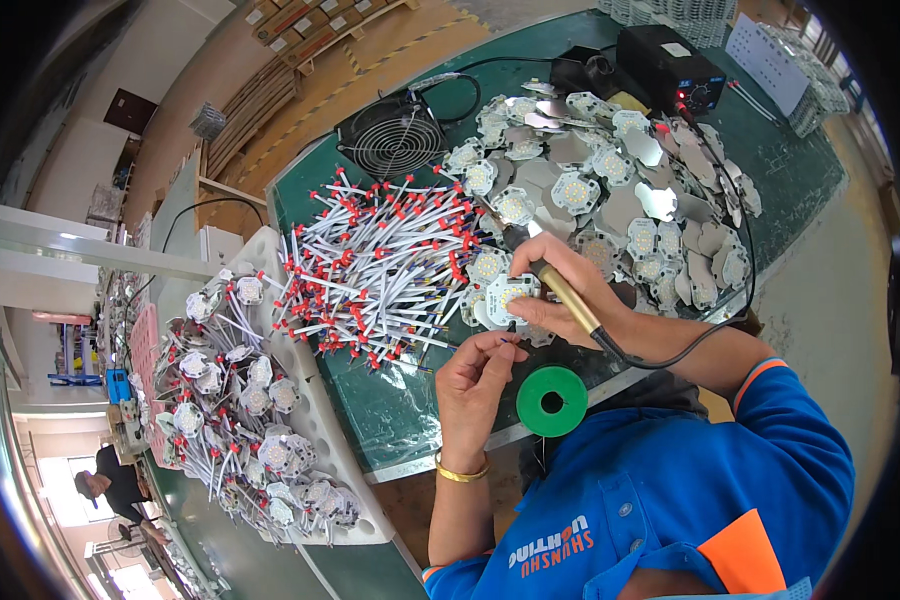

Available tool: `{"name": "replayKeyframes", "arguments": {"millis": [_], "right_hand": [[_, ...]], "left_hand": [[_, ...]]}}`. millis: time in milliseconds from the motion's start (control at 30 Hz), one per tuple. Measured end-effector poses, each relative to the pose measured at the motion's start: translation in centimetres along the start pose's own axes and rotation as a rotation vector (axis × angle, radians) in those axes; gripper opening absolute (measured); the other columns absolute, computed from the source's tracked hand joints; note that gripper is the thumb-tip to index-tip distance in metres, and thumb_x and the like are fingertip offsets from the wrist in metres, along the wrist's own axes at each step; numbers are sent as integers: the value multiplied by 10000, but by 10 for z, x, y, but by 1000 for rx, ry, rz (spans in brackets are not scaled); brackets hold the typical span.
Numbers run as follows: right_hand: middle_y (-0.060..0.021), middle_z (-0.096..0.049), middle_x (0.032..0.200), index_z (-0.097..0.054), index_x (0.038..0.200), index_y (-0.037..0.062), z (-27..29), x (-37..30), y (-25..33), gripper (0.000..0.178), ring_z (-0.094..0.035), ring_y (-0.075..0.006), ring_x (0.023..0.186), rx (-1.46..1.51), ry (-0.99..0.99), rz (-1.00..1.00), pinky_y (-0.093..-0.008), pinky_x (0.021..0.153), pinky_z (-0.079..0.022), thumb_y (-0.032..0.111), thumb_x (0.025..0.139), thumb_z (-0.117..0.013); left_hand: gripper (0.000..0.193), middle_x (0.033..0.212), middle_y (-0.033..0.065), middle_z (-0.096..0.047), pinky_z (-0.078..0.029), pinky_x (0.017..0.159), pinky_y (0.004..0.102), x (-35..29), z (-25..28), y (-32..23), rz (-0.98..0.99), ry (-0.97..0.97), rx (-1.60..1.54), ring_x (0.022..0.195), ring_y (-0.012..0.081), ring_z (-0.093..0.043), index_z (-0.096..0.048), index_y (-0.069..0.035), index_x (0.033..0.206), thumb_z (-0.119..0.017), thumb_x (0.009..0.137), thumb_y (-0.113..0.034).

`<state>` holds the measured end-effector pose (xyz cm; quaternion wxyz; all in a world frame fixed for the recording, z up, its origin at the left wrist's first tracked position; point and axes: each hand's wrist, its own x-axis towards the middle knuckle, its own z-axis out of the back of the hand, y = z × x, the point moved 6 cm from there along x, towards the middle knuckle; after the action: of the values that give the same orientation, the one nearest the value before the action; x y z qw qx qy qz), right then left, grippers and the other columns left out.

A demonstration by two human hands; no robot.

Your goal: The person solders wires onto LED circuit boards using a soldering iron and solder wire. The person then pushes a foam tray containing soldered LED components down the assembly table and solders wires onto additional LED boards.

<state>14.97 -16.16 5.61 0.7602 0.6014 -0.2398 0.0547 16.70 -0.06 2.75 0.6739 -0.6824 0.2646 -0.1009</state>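
Note:
My right hand (570,290) grips a soldering iron (555,285) with a brass-coloured barrel, its tip pointing down-left at a small round LED board (505,297) on the green mat. My left hand (475,385), with a gold bangle on the wrist, pinches something thin at the lower edge of that board; it is too small to tell what. A heap of white wires with red ends (380,265) lies just left of the board.
Many round LED boards and bare metal plates (620,190) cover the mat beyond my hands. A green solder spool (552,400), a small black fan (390,135), a black solder station (670,65), and a white tray of wired boards (255,420) surround them. A person sits far left.

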Motion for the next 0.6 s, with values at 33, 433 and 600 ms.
{"name": "replayKeyframes", "arguments": {"millis": [33,433,600], "right_hand": [[-17,-423,719,-459,996,81,-1,1,-1,326,-392,-85,563,23,70,-86,-253,508,-335,44,755,-675],[-20,-414,610,-451,992,91,-7,12,-4,349,-409,-103,521,47,363,-117,-272,489,-332,30,733,-677],[-25,-413,560,-445,987,83,-18,9,-7,339,-422,-125,497,109,462,-79,-288,474,-328,30,741,-672]], "left_hand": [[143,815,38,-655,-391,582,175,1,1,0,25,26,-7,682,38,-525,-627,-8,984,-586,884,-101],[147,769,14,-655,-395,547,162,13,0,0,126,126,39,631,17,-526,-607,-21,975,-630,846,-89],[171,782,5,-652,-410,549,161,13,-2,-3,178,162,38,675,29,-580,-609,-25,1004,-629,848,-93]]}}
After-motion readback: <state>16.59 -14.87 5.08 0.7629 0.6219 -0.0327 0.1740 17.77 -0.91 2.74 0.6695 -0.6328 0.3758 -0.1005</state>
